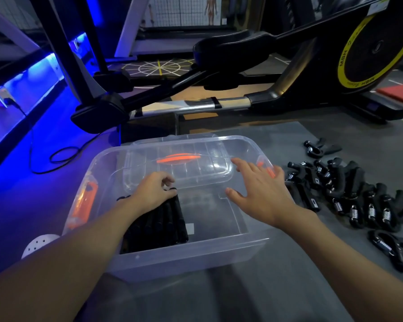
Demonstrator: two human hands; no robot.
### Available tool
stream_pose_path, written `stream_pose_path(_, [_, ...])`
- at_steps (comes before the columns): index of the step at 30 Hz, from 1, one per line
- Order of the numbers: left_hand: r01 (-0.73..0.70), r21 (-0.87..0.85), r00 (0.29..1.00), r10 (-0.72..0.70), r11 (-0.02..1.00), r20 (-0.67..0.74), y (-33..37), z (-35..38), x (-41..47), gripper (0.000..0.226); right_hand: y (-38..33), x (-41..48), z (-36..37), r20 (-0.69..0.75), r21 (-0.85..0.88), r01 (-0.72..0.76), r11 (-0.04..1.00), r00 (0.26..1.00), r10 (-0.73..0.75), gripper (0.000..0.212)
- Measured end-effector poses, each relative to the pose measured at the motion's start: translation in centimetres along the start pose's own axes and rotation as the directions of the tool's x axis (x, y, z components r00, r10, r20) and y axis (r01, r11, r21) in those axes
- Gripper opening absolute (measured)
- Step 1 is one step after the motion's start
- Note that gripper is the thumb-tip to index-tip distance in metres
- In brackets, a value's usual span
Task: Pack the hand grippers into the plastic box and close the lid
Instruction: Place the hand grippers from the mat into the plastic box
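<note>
Several hand grippers (158, 225) in plastic box (184, 257) partly hide curled left hand (153, 190), grasp unclear; right hand (262, 194) spread empty.

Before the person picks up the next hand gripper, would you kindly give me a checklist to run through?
1. Clear plastic box open at its near part: ok.
2. Clear lid with orange handle off the box: not ok, it lies over the far part.
3. Packed black hand grippers in a tidy row on the box's left side: ok.
4. Right hand free: ok, open, holding nothing.
5. Left hand clear of the box: not ok, it rests on the packed grippers.
6. Loose black hand grippers all packed: not ok, a pile remains on the grey mat.
</note>
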State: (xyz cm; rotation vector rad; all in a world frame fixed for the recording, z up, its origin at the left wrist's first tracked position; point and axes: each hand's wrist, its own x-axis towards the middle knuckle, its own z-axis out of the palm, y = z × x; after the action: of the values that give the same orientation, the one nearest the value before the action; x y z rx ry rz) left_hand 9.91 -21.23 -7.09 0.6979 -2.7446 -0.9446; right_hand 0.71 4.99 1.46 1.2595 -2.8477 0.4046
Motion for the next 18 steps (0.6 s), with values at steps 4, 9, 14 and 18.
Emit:
stream_pose_path(4, [-0.101,-0.111,0.986,0.084,0.989,-0.145,5.2,-0.6,-0.1,0.015,1.0,-0.1,0.1,-0.09,0.191,0.009,0.982,0.996,0.008,0.058])
stream_pose_path(9, [-0.325,-0.179,0.935,0.288,0.928,-0.205,15.0,0.4,-1.8,0.013,2.9,-0.8,-0.5,-0.265,0.612,0.009,0.791,0.944,0.195,0.033])
stream_pose_path(14, [-0.495,-0.094,0.869,0.491,0.864,-0.069,20.6,4.3,-3.8,0.035,10.1,-2.4,0.7,-0.251,0.722,-0.207,0.66,0.81,0.529,0.023])
stream_pose_path(18, [-0.494,0.047,0.869,0.49,0.868,0.069,20.5,7.7,-4.4,0.062,16.7,-4.1,5.1,-0.069,0.651,-0.473,0.593,0.741,0.668,0.029])
